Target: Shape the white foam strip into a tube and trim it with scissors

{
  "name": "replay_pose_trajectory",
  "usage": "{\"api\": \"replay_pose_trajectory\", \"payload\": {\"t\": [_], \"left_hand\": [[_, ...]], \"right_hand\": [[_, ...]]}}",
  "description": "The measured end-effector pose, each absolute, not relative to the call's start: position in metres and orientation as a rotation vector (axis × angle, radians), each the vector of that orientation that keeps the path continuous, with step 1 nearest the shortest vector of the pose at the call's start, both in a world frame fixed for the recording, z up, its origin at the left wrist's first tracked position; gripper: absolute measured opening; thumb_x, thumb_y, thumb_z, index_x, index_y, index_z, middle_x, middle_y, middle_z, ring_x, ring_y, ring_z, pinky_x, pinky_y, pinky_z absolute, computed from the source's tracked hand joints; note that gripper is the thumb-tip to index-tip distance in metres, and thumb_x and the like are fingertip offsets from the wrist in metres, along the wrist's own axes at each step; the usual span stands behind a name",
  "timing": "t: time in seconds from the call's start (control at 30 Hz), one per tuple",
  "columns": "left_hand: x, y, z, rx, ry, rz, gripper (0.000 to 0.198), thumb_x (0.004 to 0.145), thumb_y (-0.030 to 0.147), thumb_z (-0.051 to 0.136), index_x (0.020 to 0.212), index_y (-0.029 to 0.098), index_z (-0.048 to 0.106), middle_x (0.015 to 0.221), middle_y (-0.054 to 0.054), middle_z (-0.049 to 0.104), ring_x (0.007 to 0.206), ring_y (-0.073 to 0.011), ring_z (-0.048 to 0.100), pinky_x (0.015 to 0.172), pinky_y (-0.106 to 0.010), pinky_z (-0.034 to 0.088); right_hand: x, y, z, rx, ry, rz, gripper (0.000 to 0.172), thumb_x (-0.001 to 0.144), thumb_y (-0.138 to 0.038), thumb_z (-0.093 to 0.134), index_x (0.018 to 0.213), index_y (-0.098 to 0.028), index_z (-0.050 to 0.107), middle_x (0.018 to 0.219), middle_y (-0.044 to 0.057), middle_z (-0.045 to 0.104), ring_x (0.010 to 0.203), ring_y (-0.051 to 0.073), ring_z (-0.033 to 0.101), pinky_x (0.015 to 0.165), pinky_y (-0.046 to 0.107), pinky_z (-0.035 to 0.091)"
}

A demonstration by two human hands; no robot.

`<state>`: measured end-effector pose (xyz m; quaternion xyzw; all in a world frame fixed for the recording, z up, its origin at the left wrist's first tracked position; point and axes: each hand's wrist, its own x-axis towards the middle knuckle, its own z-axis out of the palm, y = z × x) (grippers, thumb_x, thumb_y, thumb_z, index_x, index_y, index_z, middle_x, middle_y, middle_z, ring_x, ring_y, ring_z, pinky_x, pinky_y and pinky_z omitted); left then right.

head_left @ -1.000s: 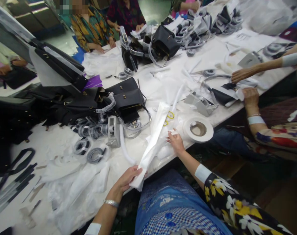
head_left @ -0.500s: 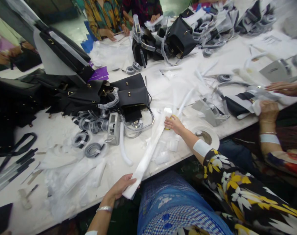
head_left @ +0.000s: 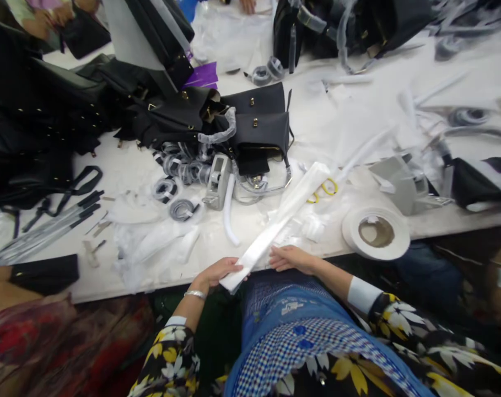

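My left hand point(head_left: 220, 271) grips the near end of a long folded white strip point(head_left: 270, 229), thumb on top, at the table's front edge. The strip slants away to the right across the table. My right hand point(head_left: 290, 259) is beside the strip's near part, fingers stretched out and holding nothing; whether the fingertips touch the strip I cannot tell. Near the strip's far end lie scissors with yellow handles point(head_left: 329, 187), their blades hidden. A curved white tube point(head_left: 230, 218) rests left of the strip, next to a grey tape dispenser point(head_left: 217, 182).
A large white roll point(head_left: 376, 232) lies right of my right hand. Black handbags point(head_left: 258, 127) and coiled wrapped straps point(head_left: 182, 209) are beyond the dispenser. Another grey dispenser point(head_left: 399, 182) is farther right. Co-workers' arms show at both sides; plastic scraps point(head_left: 151, 242) lie left.
My right hand has left the yellow-handled scissors and the strip's far end and come back toward me. My left hand still holds the strip. The view has swung, showing more of the left.
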<state>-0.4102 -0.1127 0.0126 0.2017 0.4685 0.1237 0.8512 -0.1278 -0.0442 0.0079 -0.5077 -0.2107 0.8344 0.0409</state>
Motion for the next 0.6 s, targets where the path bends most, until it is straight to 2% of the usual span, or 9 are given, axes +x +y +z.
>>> {"api": "replay_pose_trajectory", "payload": {"t": [0.07,0.17,0.27,0.47,0.6], "left_hand": [[-0.411,-0.113,0.012,0.421,0.958,0.286,0.041,0.074,0.041,0.073,0.101,0.010,0.069,0.092,-0.013,0.072,0.075,-0.0187,0.066,0.066,-0.024,0.047],[-0.411,-0.113,0.010,0.434,0.937,0.290,0.040,0.074,0.041,0.073,0.101,0.010,0.070,0.089,-0.012,0.072,0.072,-0.0181,0.066,0.065,-0.024,0.046],[-0.414,-0.111,0.009,0.451,0.983,0.266,0.039,0.073,0.042,0.073,0.097,0.011,0.070,0.084,-0.011,0.073,0.067,-0.0174,0.065,0.061,-0.024,0.045],[-0.416,-0.110,0.019,0.632,1.112,0.259,0.045,0.070,0.045,0.074,0.100,0.012,0.070,0.081,-0.008,0.072,0.063,-0.0168,0.061,0.058,-0.024,0.042],[-0.426,-0.114,0.009,0.721,1.130,0.141,0.053,0.073,0.060,0.065,0.109,0.021,0.068,0.085,-0.003,0.072,0.072,-0.0200,0.062,0.066,-0.029,0.045]], "right_hand": [[-0.152,-0.062,0.005,-1.411,-0.437,2.617,0.044,0.083,-0.050,0.065,0.099,-0.009,0.065,0.099,0.017,0.072,0.087,0.021,0.071,0.080,0.034,0.059],[-0.181,-0.068,-0.004,-1.389,-0.204,2.472,0.031,0.089,-0.039,0.060,0.099,-0.010,0.064,0.098,0.014,0.072,0.088,0.018,0.070,0.085,0.031,0.057],[-0.201,-0.064,-0.017,-1.520,-0.152,2.268,0.018,0.088,-0.025,0.062,0.098,-0.011,0.063,0.094,0.010,0.073,0.081,0.015,0.070,0.079,0.026,0.057],[-0.219,-0.073,-0.020,-1.616,-0.145,2.031,0.017,0.084,-0.019,0.064,0.098,-0.012,0.061,0.089,0.007,0.072,0.071,0.012,0.067,0.067,0.022,0.056],[-0.231,-0.074,-0.024,-1.627,-0.077,1.922,0.015,0.075,-0.013,0.069,0.088,-0.009,0.063,0.075,0.007,0.071,0.061,0.016,0.066,0.056,0.027,0.055]]}}
